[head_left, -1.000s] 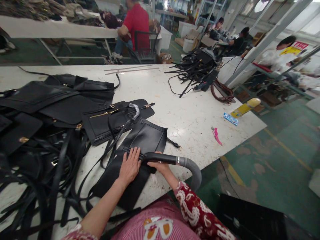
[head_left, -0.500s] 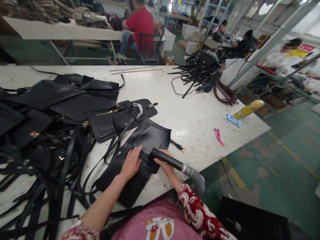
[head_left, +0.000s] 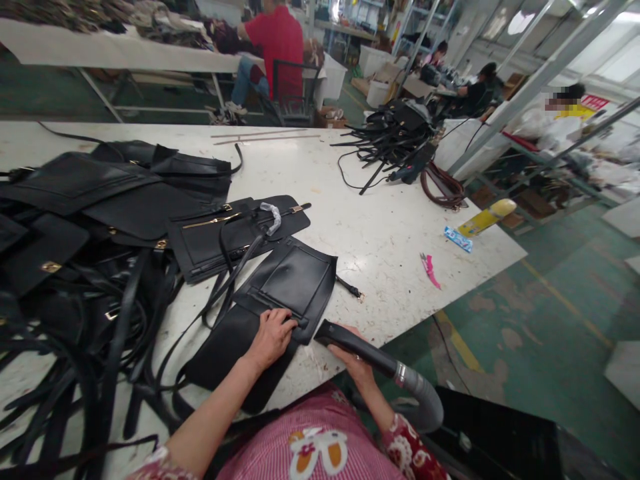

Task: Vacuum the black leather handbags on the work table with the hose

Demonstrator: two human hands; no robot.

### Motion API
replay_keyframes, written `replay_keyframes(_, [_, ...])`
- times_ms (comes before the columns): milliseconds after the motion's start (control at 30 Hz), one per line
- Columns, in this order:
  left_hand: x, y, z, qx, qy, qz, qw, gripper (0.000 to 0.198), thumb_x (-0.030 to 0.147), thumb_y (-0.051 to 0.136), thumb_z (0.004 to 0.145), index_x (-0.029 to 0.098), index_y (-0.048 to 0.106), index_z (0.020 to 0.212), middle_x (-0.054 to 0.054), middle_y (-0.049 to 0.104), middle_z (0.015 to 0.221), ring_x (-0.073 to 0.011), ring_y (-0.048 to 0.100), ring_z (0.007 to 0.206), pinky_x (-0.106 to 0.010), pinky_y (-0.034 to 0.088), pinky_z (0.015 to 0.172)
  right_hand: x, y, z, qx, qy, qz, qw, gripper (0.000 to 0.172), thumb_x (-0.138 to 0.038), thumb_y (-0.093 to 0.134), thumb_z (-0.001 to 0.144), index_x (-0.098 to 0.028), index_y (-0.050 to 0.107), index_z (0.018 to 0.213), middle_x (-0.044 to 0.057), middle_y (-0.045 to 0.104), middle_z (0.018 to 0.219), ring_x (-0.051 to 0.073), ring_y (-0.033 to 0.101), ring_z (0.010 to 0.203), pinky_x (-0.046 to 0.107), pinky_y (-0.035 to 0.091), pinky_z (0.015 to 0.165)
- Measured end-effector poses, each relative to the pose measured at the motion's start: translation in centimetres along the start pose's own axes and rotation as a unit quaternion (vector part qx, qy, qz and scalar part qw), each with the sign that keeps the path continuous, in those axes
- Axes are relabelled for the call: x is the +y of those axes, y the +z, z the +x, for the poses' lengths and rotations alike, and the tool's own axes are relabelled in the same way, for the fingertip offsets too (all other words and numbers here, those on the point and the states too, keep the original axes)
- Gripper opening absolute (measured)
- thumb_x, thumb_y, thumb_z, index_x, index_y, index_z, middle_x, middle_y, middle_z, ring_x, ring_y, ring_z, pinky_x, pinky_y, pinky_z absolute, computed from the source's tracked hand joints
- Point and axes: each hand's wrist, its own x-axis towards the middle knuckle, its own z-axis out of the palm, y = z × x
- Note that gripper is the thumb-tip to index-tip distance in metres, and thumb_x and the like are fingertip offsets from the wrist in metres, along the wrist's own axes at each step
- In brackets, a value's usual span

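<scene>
A black leather bag [head_left: 300, 270] lies flat near the table's front edge, its flap spread toward me. Across its middle band rests my left hand [head_left: 274, 335], fingers bent and closed on the leather; the fingertips are partly hidden. My right hand [head_left: 354, 359] is wrapped round a black vacuum nozzle [head_left: 363, 347], from which a grey hose [head_left: 420, 393] curves down to the right. The nozzle's mouth sits just right of the bag, apart from it. A short buckled strap [head_left: 350, 287] sticks out from the bag's right side.
Another black bag with a gold zip [head_left: 210, 233] lies behind, beside a heap of black bags [head_left: 100, 193] on the left. Pink snips [head_left: 430, 270], a blue packet [head_left: 458, 239] and a yellow can [head_left: 487, 217] are at right. More black straps [head_left: 395, 137] lie farther back. Co-workers sit beyond.
My right hand has drawn the nozzle off the bag, rightward and toward me. My left hand has shifted slightly right along the band, and its flat fingers have curled.
</scene>
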Motion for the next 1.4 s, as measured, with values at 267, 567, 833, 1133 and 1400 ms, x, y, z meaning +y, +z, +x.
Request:
replay_keyframes(267, [-0.3,-0.6,-0.6,0.009,-0.078,0.041,0.996,0.033,0.023,0.045,0.076,0.017,0.051,0.108,-0.013,0.05,0.122,-0.0277,0.037,0.119,-0.05,0.022,0.098,-0.2,1.7,0.8,-0.065,-0.028,-0.034,0.997,0.037,-0.032,0.07,0.065,-0.028,0.062,0.101,0.002,0.062,0.1,0.023,0.055,0.098,0.039,0.041,0.091])
replay_keyframes(567, [-0.8,-0.3,-1.8,0.024,-0.141,0.106,0.984,0.064,0.032,0.043,0.079,0.012,0.021,0.136,-0.014,0.036,0.138,-0.0285,0.024,0.13,-0.054,0.004,0.105,-0.7,6.6,3.7,-0.049,-0.078,-0.067,0.994,0.034,-0.028,0.069,0.064,-0.026,0.063,0.097,0.002,0.063,0.094,0.022,0.055,0.091,0.038,0.042,0.086])
replay_keyframes(833, [-1.6,-0.5,-2.6,0.018,-0.12,0.111,0.986,0.066,0.032,0.043,0.079,0.012,0.018,0.137,-0.012,0.04,0.136,-0.0261,0.028,0.129,-0.052,0.007,0.106,-1.8,6.3,3.3,-0.023,-0.145,-0.085,0.985,0.032,-0.021,0.067,0.064,-0.025,0.064,0.095,0.001,0.065,0.089,0.021,0.056,0.083,0.034,0.046,0.077])
replay_keyframes(1133, [0.1,-2.0,-3.6,-0.045,-0.158,0.143,0.976,0.048,0.035,0.043,0.077,0.018,0.048,0.122,-0.013,0.05,0.125,-0.0317,0.034,0.123,-0.063,0.002,0.099,0.4,2.0,10.1,0.129,-0.124,-0.093,0.979,0.028,-0.028,0.066,0.067,-0.02,0.062,0.094,0.004,0.061,0.091,0.023,0.053,0.09,0.041,0.041,0.087])
replay_keyframes(1400, [6.1,1.8,6.2,-0.057,-0.095,0.078,0.991,0.071,0.038,0.054,0.071,0.012,0.032,0.132,-0.017,0.04,0.13,-0.0299,0.037,0.115,-0.044,0.029,0.095,0.1,0.2,12.7,0.185,-0.106,-0.044,0.976,0.041,-0.04,0.067,0.065,-0.016,0.057,0.096,0.007,0.062,0.095,0.022,0.057,0.088,0.04,0.044,0.086])
